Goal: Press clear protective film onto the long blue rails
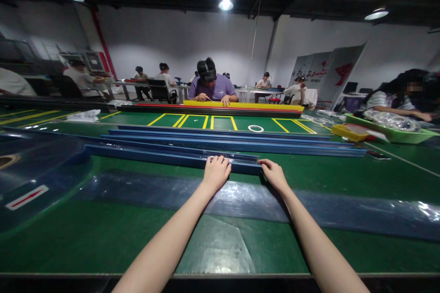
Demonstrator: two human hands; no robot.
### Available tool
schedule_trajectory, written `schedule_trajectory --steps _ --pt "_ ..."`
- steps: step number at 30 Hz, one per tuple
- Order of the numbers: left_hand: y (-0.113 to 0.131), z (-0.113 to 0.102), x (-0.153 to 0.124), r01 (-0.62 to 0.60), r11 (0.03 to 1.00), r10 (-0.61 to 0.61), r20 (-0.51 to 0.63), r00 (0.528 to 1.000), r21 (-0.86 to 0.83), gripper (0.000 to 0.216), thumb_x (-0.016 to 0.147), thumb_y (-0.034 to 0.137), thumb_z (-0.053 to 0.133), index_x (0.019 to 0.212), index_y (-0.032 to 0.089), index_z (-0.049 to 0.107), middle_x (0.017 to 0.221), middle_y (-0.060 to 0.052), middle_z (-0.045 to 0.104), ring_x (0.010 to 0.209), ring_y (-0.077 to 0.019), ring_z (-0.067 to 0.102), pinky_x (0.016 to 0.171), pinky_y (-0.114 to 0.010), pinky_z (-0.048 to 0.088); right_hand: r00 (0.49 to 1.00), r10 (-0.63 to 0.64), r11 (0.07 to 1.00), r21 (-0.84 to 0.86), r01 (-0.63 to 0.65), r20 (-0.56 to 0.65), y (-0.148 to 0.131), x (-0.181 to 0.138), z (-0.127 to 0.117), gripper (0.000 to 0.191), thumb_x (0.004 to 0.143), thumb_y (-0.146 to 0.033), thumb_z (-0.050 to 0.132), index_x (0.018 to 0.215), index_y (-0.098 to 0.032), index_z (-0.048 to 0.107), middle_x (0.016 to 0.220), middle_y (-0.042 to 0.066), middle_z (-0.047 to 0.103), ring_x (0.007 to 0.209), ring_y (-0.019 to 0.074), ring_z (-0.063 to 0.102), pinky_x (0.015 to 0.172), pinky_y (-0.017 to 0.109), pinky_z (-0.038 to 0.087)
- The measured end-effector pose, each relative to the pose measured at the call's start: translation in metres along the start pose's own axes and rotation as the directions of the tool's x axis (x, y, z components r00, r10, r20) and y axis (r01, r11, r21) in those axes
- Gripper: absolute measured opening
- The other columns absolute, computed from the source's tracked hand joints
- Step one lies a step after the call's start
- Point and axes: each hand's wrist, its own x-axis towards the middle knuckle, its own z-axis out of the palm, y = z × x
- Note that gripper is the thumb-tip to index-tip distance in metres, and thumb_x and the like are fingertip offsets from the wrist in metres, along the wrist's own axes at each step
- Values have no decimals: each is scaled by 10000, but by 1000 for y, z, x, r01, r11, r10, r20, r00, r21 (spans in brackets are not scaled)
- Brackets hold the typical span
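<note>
A long blue plastic channel (165, 154) lies crosswise on the green table, with clear film (237, 155) in its trough near the right end. Over its near wall curl the fingers of my left hand (217, 173), closed on the edge and the film there. My right hand (273, 174) is closed at the channel's right end, thumb and fingertips against the corner; the fingertips are partly hidden. Below both hands a wide strip of clear plastic film (240, 197) stretches across the table to the right, and my forearms pass over it.
More blue channels (302, 146) lie just behind. At left is a large film roll (41, 165) with a red arrow label. Farther back are a white tape ring (255, 128), a green tray (395, 132) and a phone (378, 155). A co-worker (213, 87) sits opposite behind yellow channels (247, 107).
</note>
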Motion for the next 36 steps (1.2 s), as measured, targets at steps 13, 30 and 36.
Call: schedule_trajectory --steps 13,30,36 --pt "0 -1 2 23 1000 -23 20 1000 -11 264 901 295 344 904 180 582 922 -77 616 897 -219 531 811 -382 336 993 -84 977 -191 99 87 4 0 2 449 722 -78 325 959 -205 684 981 35 680 956 162 594 854 248 418" --pt "-1 1 2 30 999 -31 19 999 23 278 902 310 340 903 183 587 902 -77 617 887 -215 528 806 -374 335 990 -99 963 -243 120 97 6 1 5 444 692 -30 344 916 -185 694 993 64 651 971 155 559 873 238 394" --pt "-1 1 3 32 999 -33 26 999 25 280 902 311 339 906 185 589 905 -80 616 887 -217 527 802 -371 336 990 -109 970 -208 125 86 4 0 4 443 694 -25 330 907 -164 692 985 73 647 961 150 564 885 232 395"
